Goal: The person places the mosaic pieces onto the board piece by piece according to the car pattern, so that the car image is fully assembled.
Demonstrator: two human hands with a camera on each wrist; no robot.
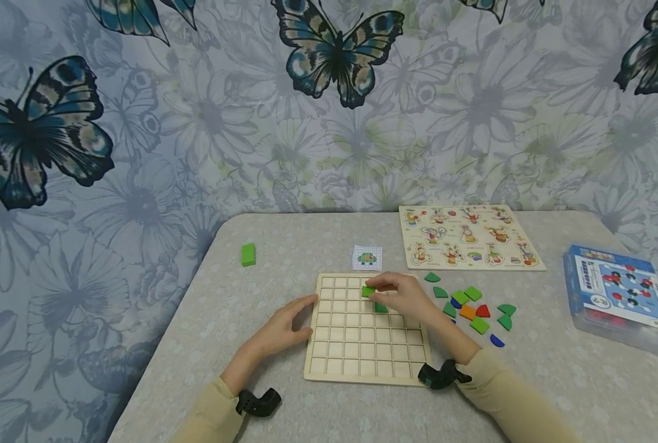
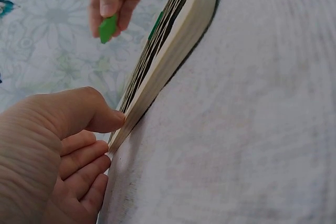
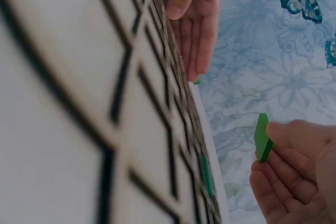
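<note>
A wooden grid board lies in the middle of the table in the head view. My right hand pinches a light green square tile between thumb and fingers, held above the board's upper part. A darker green piece sits in the grid just below that hand. My left hand touches the board's left edge with thumb and fingertips; in the left wrist view its thumb rests against the wooden rim. Behind the board lies a small card with a coloured picture on a grid.
Loose green, orange, red and blue pieces lie right of the board. A light green block stands at the back left. A pictured wooden puzzle board lies at the back right, with a plastic box beyond it.
</note>
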